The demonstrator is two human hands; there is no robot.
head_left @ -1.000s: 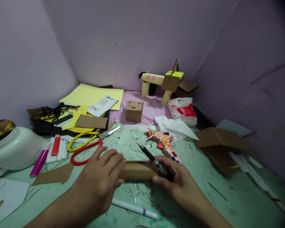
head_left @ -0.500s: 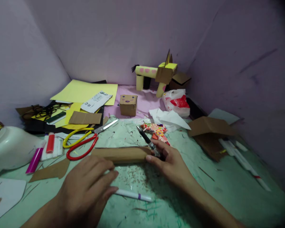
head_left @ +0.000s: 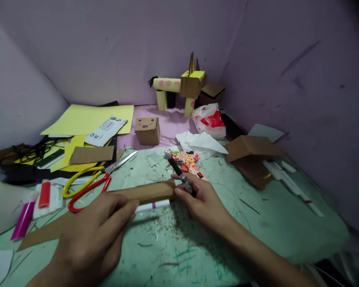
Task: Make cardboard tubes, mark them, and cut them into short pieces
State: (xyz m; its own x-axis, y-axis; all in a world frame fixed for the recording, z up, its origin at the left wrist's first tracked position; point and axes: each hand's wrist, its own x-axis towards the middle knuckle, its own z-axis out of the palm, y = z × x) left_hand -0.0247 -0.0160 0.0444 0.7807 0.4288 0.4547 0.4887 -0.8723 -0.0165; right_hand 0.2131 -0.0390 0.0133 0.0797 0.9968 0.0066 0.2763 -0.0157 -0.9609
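My left hand (head_left: 95, 233) is closed on a white marker (head_left: 153, 205) with a purple band; its free end points right, above the table. My right hand (head_left: 197, 195) holds a black pen (head_left: 178, 170) with a shiny grip section, tilted up to the left. A long brown cardboard piece (head_left: 149, 192), folded or rolled, lies between both hands. My right thumb is at its right end, while my left hand covers its left end. Just past my right fingers is a floral-patterned piece (head_left: 187, 159). Open scissors (head_left: 107, 173) with yellow and red handles lie to the left.
A small cardboard box (head_left: 148, 131) with drawn marks stands mid-table. Behind it is a yellow cardboard animal figure (head_left: 167, 83). Coloured sheets (head_left: 86, 119) are stacked at left, near a magenta tube (head_left: 23, 221). An opened cardboard box (head_left: 251, 149) and white markers (head_left: 290, 185) lie right.
My left hand has lifted the white marker off the table, up to the near edge of the cardboard piece. My right hand still holds the pen. The view has shifted slightly right.
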